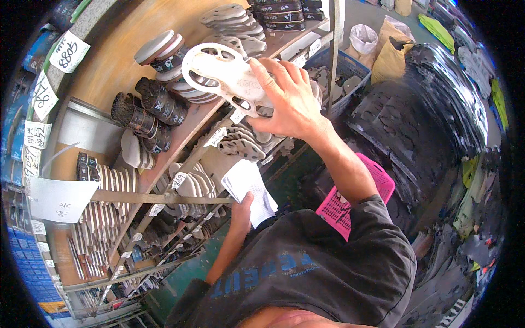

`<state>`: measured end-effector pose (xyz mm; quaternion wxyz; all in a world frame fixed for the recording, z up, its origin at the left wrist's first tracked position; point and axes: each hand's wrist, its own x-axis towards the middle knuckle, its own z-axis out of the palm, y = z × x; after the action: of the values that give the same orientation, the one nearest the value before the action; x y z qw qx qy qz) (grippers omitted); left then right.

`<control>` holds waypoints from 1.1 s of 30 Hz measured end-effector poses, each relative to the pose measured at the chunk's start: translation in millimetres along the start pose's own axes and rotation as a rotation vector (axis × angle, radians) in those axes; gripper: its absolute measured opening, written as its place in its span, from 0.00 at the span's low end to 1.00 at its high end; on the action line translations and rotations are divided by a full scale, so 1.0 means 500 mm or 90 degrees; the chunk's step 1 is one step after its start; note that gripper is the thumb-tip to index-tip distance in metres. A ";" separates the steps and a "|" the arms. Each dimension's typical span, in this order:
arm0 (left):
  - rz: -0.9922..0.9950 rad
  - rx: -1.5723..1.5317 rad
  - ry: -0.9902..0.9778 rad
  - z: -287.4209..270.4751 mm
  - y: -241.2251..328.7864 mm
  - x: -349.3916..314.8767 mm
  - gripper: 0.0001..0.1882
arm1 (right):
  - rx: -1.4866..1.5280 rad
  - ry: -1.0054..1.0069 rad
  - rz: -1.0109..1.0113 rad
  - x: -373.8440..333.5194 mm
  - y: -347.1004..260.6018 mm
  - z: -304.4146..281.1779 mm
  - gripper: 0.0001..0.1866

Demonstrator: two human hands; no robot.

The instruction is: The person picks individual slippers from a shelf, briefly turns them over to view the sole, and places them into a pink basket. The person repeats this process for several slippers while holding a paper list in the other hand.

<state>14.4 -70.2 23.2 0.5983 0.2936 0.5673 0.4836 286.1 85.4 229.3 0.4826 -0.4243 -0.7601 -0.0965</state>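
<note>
My right hand (292, 98) grips a white sole-shaped plate (229, 74) with oval cutouts and faint markings, thumb on one side and fingers on the other. It is raised in front of the shelf, apart from the stacks behind it. Lower down, my left hand (242, 210) is closed on folded white sheets of paper (249, 183) with printed lines. Behind the plate stand stacked pale sole-shaped pieces (232, 22). To its left are more round-ended pieces (158, 46) and dark bundles (161, 101) wrapped in black bands.
Wooden shelves (186, 128) with paper labels fill the left side, holding several rows of sole pieces (109, 191). A metal bar (164, 198) crosses in front. Rightward are a blue crate (355, 76), a pink basket (336, 210), sacks (391, 57) and heaped black sheeting (415, 109).
</note>
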 end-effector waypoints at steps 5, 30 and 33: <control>0.001 -0.028 -0.006 0.032 -0.011 -0.012 0.22 | -0.001 -0.011 -0.007 -0.009 0.020 -0.022 0.57; -0.042 0.018 -0.038 0.062 -0.040 -0.029 0.26 | 1.612 0.129 0.581 -0.240 0.090 0.038 0.54; -0.068 0.037 -0.039 0.058 -0.049 -0.021 0.26 | 1.533 0.132 0.599 -0.249 0.080 0.032 0.56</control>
<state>49.4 -82.8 10.6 0.6316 0.2951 0.5772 0.4253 327.0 50.6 108.6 0.6021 0.0586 -0.1062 0.7892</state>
